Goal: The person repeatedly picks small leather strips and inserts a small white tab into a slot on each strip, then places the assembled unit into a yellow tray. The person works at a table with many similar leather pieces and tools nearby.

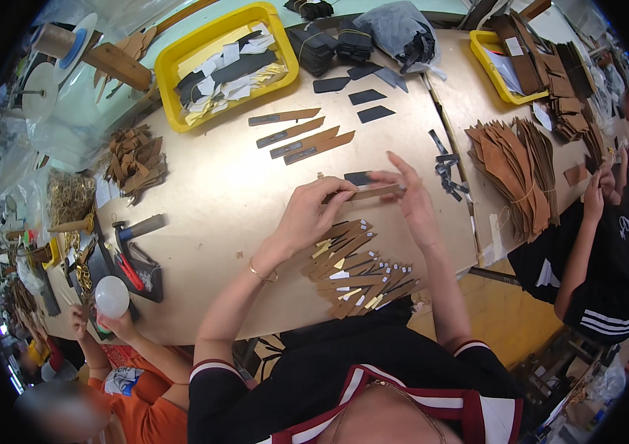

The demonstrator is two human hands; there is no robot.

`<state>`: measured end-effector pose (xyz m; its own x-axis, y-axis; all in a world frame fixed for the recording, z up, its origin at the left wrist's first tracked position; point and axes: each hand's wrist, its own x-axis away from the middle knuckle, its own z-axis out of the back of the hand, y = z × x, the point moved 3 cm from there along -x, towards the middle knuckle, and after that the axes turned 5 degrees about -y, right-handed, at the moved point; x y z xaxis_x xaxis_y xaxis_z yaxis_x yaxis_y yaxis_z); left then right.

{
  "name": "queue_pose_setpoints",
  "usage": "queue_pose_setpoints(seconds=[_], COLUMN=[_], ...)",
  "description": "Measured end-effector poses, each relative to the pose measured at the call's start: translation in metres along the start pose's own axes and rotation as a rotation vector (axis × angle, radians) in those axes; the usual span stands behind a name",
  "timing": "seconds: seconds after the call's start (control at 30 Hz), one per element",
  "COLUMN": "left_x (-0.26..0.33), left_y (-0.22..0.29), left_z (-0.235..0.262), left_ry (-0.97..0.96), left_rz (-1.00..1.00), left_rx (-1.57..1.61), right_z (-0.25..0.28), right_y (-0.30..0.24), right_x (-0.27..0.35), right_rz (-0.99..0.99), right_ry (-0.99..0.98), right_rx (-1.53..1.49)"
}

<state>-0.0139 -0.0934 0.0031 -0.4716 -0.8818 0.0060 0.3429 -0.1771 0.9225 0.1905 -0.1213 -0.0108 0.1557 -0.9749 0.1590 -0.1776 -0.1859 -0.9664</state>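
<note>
Both my hands hold one narrow brown leather strip [373,192] flat above the tan worktable [218,192]. My left hand [310,214] pinches its left end, and my right hand [410,196] grips the right end with the forefinger stretched out. A small black patch [357,177] lies just behind the strip. Under my wrists, near the table's front edge, lies a fanned pile of several brown strips [355,270] with white and yellow tabs. Several finished strips with dark patches [301,137] lie in a row farther back.
A yellow tray [174,55] with black and white pieces sits at the back left, another yellow tray [486,63] at the back right. Brown leather stacks [518,166] lie to the right, where a person's hand [594,194] works. Another person at lower left holds a white ball [112,296].
</note>
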Motion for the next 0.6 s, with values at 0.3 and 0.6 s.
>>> queue_pose_setpoints(seconds=[0.3,0.6], left_x=[-0.016,-0.021], left_y=[-0.024,-0.024], left_z=[0.004,0.002], left_ry=[0.079,0.175], left_rz=[0.292,0.261], left_rx=[0.152,0.011], right_z=[-0.009,-0.018], right_y=[0.010,0.004], right_x=[-0.028,-0.033], right_rz=[-0.066,-0.058], right_ry=[0.069,0.147], right_rx=[0.434,0.527])
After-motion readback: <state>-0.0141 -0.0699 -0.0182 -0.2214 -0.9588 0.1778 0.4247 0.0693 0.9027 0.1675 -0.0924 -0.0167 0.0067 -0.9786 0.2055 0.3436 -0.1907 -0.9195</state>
